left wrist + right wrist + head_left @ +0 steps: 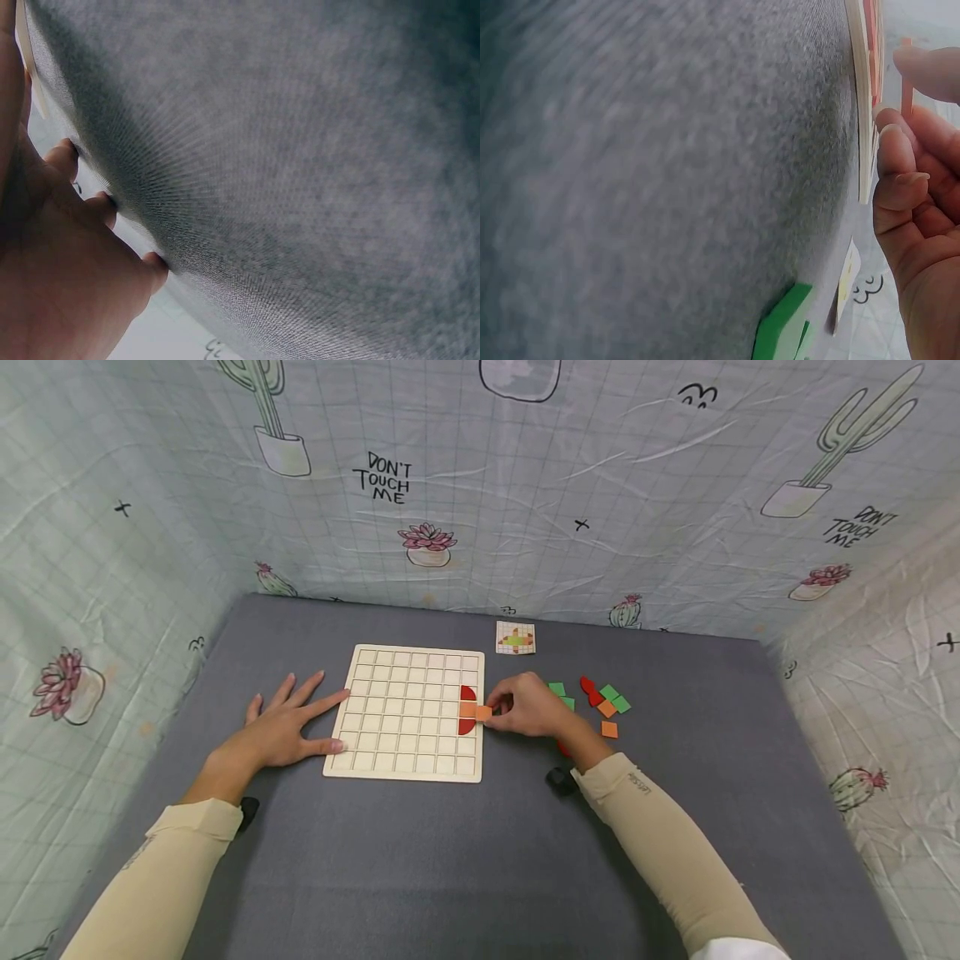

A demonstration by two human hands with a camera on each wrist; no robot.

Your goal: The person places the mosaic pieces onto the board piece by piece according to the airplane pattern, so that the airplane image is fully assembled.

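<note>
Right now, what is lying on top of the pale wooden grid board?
On the pale wooden grid board, two red half-round pieces with an orange square between them sit in its right column. The right hand pinches another orange square tile at that edge. What lies under the tile stays hidden.

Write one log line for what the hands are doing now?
left hand: flat on table, touching grid board | right hand: pinches orange square at board's right edge

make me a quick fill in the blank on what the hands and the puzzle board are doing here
The right hand pinches an ____ square tile at the board's right edge.
The left hand lies ____ on the grey mat beside the wooden grid board.
Two ____ half-round pieces sit in the board's rightmost column.

Missing words: orange; flat; red
</note>
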